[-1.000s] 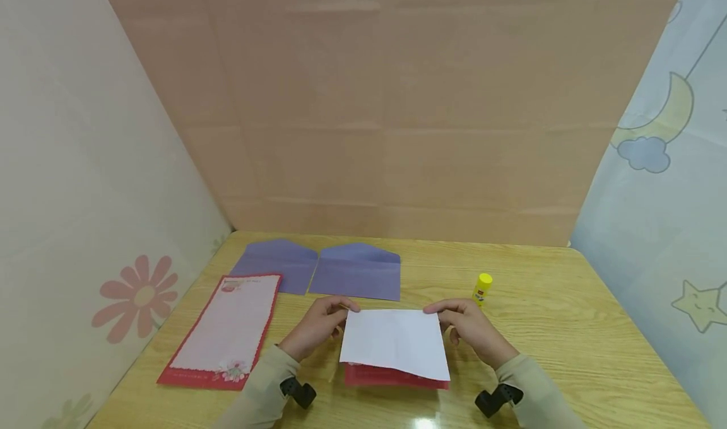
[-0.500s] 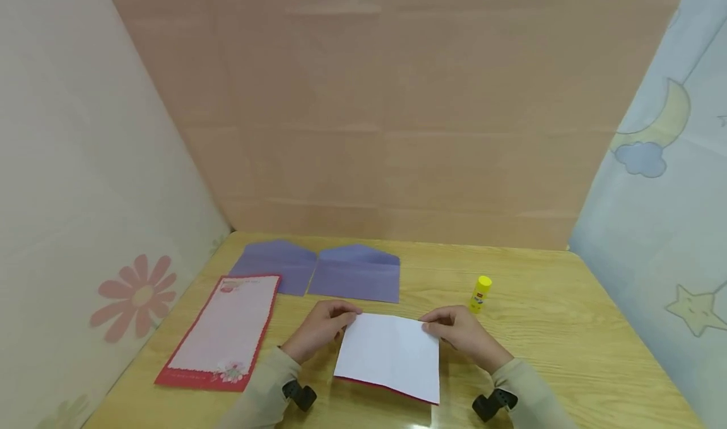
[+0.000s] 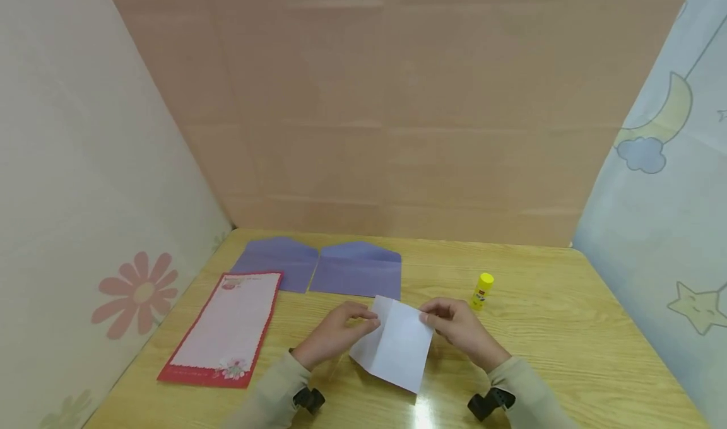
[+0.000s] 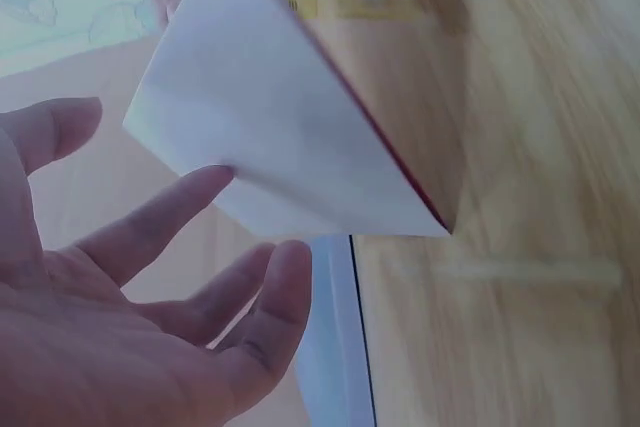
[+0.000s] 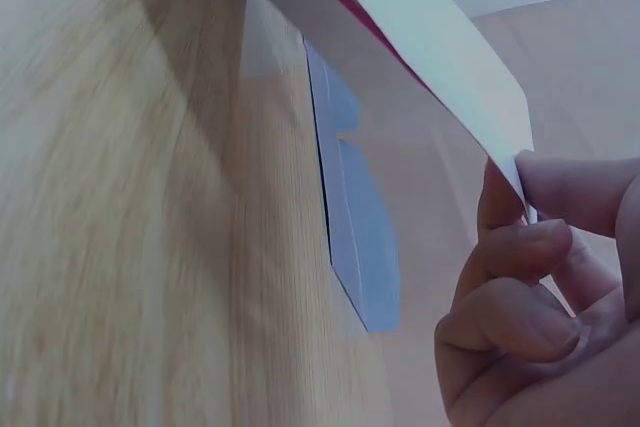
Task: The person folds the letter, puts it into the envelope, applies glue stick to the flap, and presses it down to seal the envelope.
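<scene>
A folded sheet of paper (image 3: 403, 347), white outside with a thin red edge, is held just above the table, tilted, with a crease down its left part. My right hand (image 3: 461, 332) pinches its upper right corner between thumb and fingers, as the right wrist view shows with the paper (image 5: 450, 57) in the grip. My left hand (image 3: 341, 332) is at the sheet's left side. In the left wrist view its fingers are spread, thumb apart, and one fingertip (image 4: 222, 175) meets or nearly meets the white paper (image 4: 260, 97).
Two purple envelopes (image 3: 358, 274) with raised flaps lie toward the back left of the wooden table (image 3: 556, 328). A red-bordered letter sheet (image 3: 221, 328) partly covers the left one. A yellow glue stick (image 3: 482, 290) stands beyond my right hand.
The paper was held by both hands at its upper corners, its front flap lowering over the red side. Now it is turned and creased lengthwise, and the left hand's fingers have come off its corner.
</scene>
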The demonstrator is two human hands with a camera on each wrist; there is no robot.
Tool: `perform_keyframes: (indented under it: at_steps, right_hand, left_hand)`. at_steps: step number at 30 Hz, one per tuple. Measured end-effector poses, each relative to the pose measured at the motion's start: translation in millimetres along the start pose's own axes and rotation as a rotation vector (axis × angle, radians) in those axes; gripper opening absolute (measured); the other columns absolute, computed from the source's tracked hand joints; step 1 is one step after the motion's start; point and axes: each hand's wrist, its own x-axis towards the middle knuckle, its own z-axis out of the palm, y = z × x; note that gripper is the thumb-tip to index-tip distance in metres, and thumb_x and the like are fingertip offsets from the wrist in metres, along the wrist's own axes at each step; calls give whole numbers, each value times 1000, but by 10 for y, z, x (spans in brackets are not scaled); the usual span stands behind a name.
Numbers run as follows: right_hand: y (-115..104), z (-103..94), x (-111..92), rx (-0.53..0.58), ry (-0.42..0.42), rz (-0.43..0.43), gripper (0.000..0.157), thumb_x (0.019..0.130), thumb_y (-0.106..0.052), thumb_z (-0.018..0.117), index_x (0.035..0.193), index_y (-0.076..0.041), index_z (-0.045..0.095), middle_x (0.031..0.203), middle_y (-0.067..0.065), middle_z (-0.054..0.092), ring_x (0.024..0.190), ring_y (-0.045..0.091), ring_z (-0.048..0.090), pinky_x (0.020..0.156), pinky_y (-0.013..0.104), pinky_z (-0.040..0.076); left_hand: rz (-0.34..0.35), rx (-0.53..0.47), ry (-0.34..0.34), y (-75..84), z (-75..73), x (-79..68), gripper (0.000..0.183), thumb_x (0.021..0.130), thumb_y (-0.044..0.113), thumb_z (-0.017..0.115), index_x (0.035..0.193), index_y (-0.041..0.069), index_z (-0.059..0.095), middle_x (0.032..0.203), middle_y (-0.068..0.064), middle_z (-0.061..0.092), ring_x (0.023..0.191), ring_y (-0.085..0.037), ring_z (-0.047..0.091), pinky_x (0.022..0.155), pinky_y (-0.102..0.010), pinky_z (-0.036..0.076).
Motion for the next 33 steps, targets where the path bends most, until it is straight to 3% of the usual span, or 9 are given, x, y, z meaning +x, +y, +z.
perform_keyframes:
  at_steps: [8,11,13,18,21,25,30,33]
  right_hand:
    - [-60,92,37,28,68,-1,29,96,-21,69,112,3,67,87,7,66,54,7,40,49,20,34]
    - [-69,124,59,28,95,0,24,95,-21,70,108,-1,69,86,7,67,53,7,40,48,20,33]
    - [-74,142,71,16,111,-8,22,94,-21,70,106,-3,70,87,7,68,58,10,49,51,21,36]
    - [-88,190,97,-142,167,-68,15,90,-19,76,100,-9,73,97,6,69,71,19,58,57,25,45]
    - [-125,223,102,-259,189,-97,18,88,-18,78,105,-15,74,100,2,66,64,16,51,52,25,41]
    - [-199,270,99,-321,139,-156,26,89,-22,77,115,-19,73,101,-2,65,61,12,47,52,26,40]
    - [-228,328,117,-313,35,-233,9,93,-30,72,97,-23,75,90,-5,66,57,10,47,51,24,41]
    - [-217,345,122,-291,17,-237,12,95,-33,70,89,-23,75,85,-5,67,57,10,49,51,25,43]
  left_hand:
    - [34,-15,-55,115,67,44,33,100,42,58,114,17,74,120,-2,66,111,-22,60,87,-38,52]
    - [49,-51,-55,123,82,59,26,102,35,57,106,17,75,114,-3,66,103,-20,62,77,-32,55]
    - [47,-76,-47,125,88,62,24,103,30,56,103,15,75,115,-6,66,101,-20,62,71,-30,56]
    - [26,-73,-23,122,92,55,24,104,24,55,97,14,76,120,-9,66,100,-21,63,70,-29,55]
    - [35,-39,-26,120,91,54,23,103,23,57,96,12,76,114,-8,67,96,-18,63,69,-29,55]
    - [51,7,-71,129,95,62,22,103,23,58,98,12,77,101,-1,69,88,-11,63,69,-27,53]
    - [48,-9,-146,162,127,77,23,103,24,56,97,13,75,87,4,69,73,-8,63,64,-25,51]
    - [41,-32,-152,184,149,75,24,104,26,55,94,14,73,83,4,68,67,-9,62,60,-25,50]
